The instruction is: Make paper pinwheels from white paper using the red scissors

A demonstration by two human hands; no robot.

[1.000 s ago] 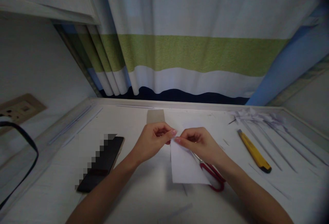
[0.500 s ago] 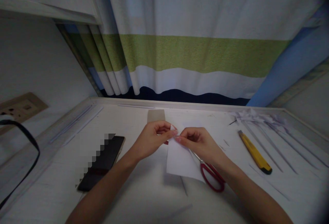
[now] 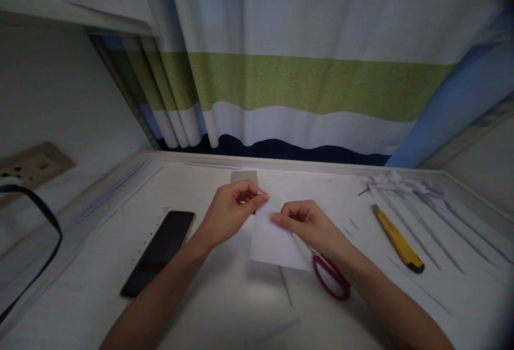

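A piece of white paper (image 3: 275,245) is held up above the white table between my two hands. My left hand (image 3: 236,205) pinches its upper left corner between thumb and fingers. With thumb and curled fingers, my right hand (image 3: 301,219) grips the paper's right side, a little lower. Red-handled scissors (image 3: 331,280) lie beneath my right wrist, their blades mostly covered by the paper and hand. Under the paper's lower edge, a thin grey stick-like strip (image 3: 286,286) pokes out on the table.
A black phone (image 3: 160,253) lies beside my left forearm. To the right are a yellow box cutter (image 3: 397,237), several thin paper sticks (image 3: 413,227) and crumpled white paper (image 3: 405,187). A beige card (image 3: 244,176) sits behind my left hand. A black cable (image 3: 48,216) hangs at left.
My left hand has moved up and left with the paper corner, drawing apart from my right hand. The paper has shifted left and slightly up; the right hand has barely moved.
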